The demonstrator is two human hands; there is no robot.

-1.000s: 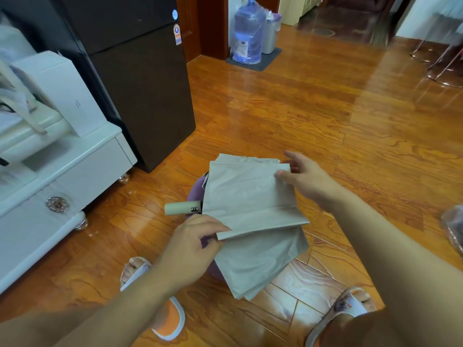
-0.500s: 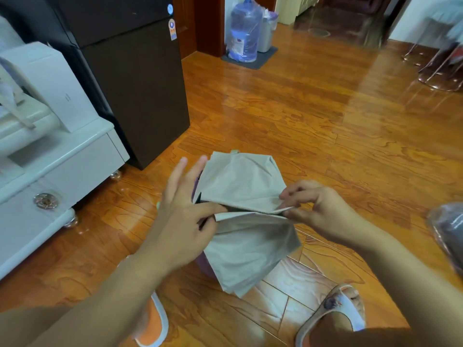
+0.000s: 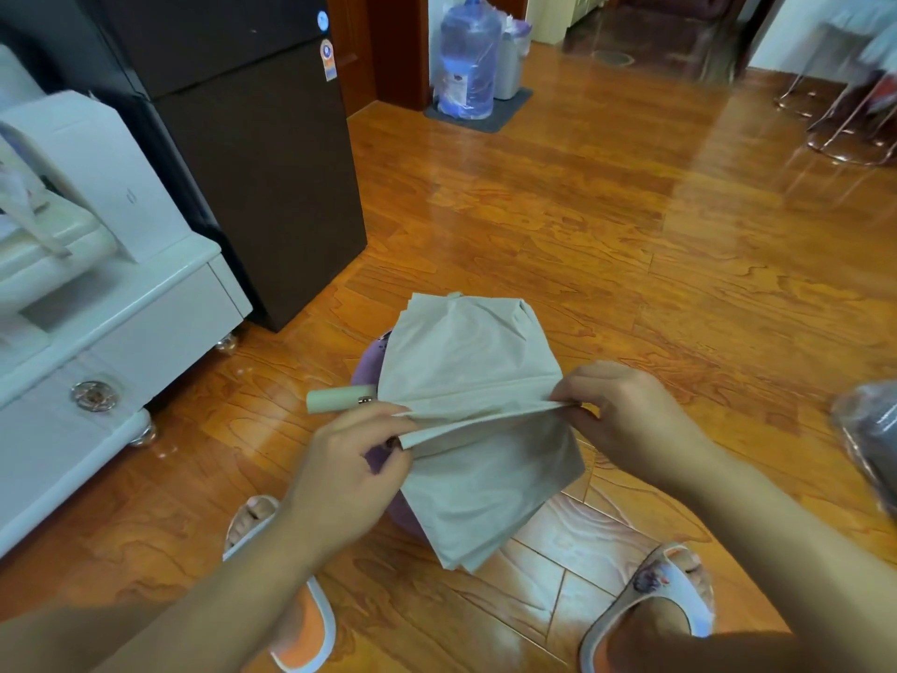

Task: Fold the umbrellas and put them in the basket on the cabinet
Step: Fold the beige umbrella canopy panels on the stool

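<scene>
One umbrella [image 3: 466, 381] is in view, held in the air above the wooden floor [image 3: 631, 264], between the two hands and just in front of the person's feet. Its canopy is a pale beige-grey cloth, collapsed into flat, creased panels: one panel fans upward from a horizontal fold, another hangs down below it to a blunt corner. A lilac underside shows at the left edge and below the hanging panel. A short pale-green handle [image 3: 340, 399] with a metal band sticks out to the left, lying level. The left hand [image 3: 344, 478] has its grip closed on the left end of the fold, thumb and fingers pinching the cloth just beside the handle. The right hand [image 3: 626, 420] has its grip closed on the right end of the same fold, fingers curled and pinching the cloth edge, so the fold is stretched straight between them. Two feet in slippers stand on the floor, one with an orange sole [image 3: 301, 633] on the left, one white [image 3: 650, 590] on the right. One white cabinet [image 3: 121, 332] stands at the left, beside one dark fridge [image 3: 252, 162]. One water bottle [image 3: 468, 65] stands far back on a grey mat.
</scene>
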